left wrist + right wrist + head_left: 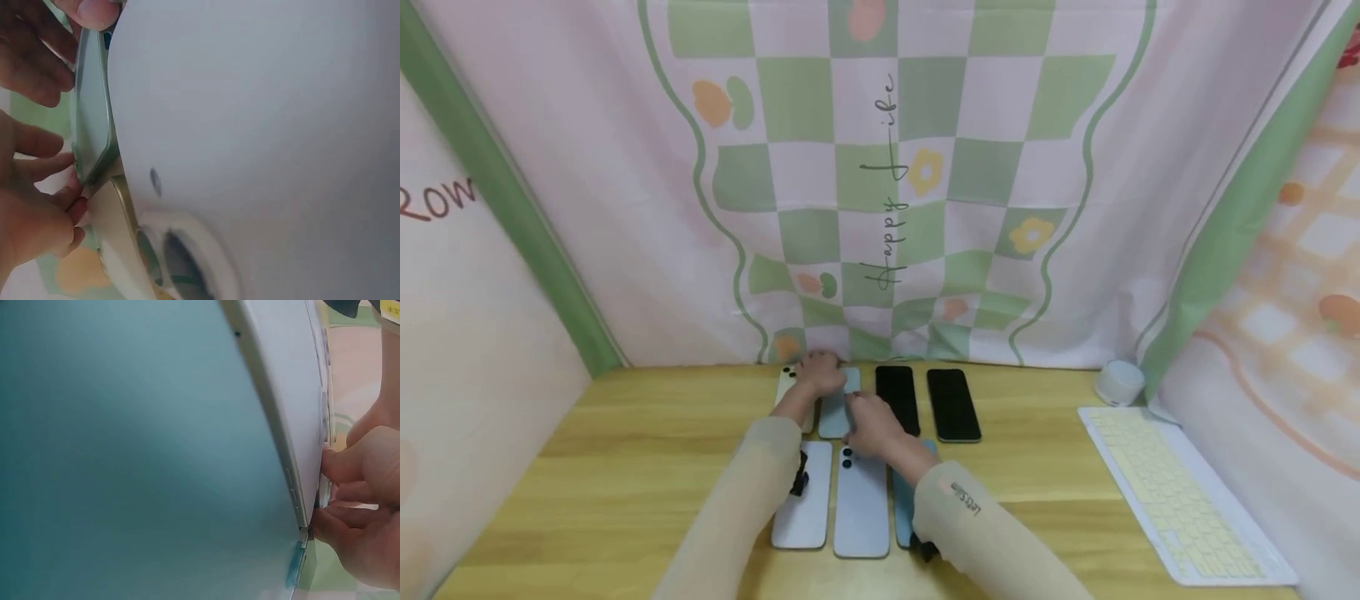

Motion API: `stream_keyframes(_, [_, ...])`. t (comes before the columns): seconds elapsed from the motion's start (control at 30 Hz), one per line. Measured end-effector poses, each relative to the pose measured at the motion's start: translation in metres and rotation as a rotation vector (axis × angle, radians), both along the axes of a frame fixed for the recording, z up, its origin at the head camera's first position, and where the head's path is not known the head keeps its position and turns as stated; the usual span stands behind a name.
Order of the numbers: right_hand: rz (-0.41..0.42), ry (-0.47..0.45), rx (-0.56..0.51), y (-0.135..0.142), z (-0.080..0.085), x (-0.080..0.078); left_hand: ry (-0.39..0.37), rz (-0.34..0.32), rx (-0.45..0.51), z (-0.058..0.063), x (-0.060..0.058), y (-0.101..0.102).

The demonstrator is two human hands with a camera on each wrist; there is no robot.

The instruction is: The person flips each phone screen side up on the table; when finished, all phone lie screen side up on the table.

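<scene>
Toward the back of the table lies a light blue phone [835, 417], back up, with both hands on it. My left hand [820, 372] reaches over its far end; fingertips [65, 164] touch its corner in the left wrist view, the other fingers curled. Around the near right corner my right hand [876, 423] bends its thumb and fingers, gripping the edge. A cream phone [786, 382] lies just left, partly under the left wrist. To the right, a black-screened phone [897, 387] sits beside the right hand.
Another black-screened phone [953, 406] lies farther right. In the front row are a white phone [805, 521], a pale lavender phone [861, 517] and a blue phone [904, 508] partly under the right forearm. A keyboard [1187, 500] and white round device [1120, 382] stand at right; a curtain [865, 208] hangs behind.
</scene>
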State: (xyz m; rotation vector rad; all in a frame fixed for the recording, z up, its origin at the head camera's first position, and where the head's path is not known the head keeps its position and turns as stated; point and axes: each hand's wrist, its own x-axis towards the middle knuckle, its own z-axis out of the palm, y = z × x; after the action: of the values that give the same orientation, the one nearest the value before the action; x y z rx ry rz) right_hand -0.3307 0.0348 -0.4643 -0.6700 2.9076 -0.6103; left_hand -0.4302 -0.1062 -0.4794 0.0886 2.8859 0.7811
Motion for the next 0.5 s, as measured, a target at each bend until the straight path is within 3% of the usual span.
stream_keyframes(0.13, [0.027,0.031,0.04,-0.001,0.0,0.003,0.016,-0.028,-0.058,0.003,0.006,-0.003])
stream_keyframes(0.37, [-0.02,0.037,0.061,0.001,-0.001,-0.003,0.032,-0.104,-0.141,0.007,0.013,-0.005])
stream_keyframes(0.5, [-0.027,0.019,0.066,0.001,-0.001,-0.004,0.082,-0.125,-0.161,0.008,0.016,-0.004])
